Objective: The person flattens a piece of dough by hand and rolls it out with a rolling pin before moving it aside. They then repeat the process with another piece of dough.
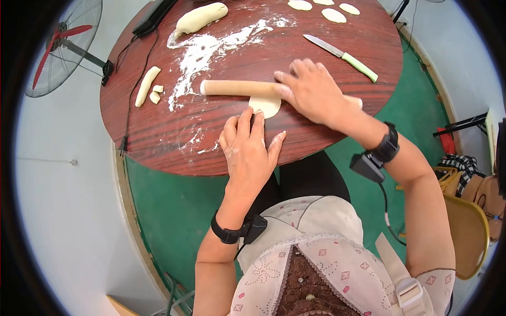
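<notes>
A pale wooden rolling pin (pixel 237 88) lies across the far part of a round dough wrapper (pixel 266 107) on the table. My right hand (pixel 316 95) is over the pin's right half, its thumb on the near side and its fingers, slightly blurred, reaching past the far side. The pin's right tip shows beyond my wrist. My left hand (pixel 246 145) rests fingertips on the wrapper's near left edge, fingers spread and thumb apart on the wood. Traces of flour show on its thumb.
The round reddish-brown table (pixel 158 137) carries scattered flour (pixel 200 55), a large dough log (pixel 201 18), a dough strip (pixel 147 86) with small cut pieces (pixel 155 97), several flat dough rounds (pixel 333 16), and a green-handled knife (pixel 342 56). A black cable (pixel 138 84) runs along the left side.
</notes>
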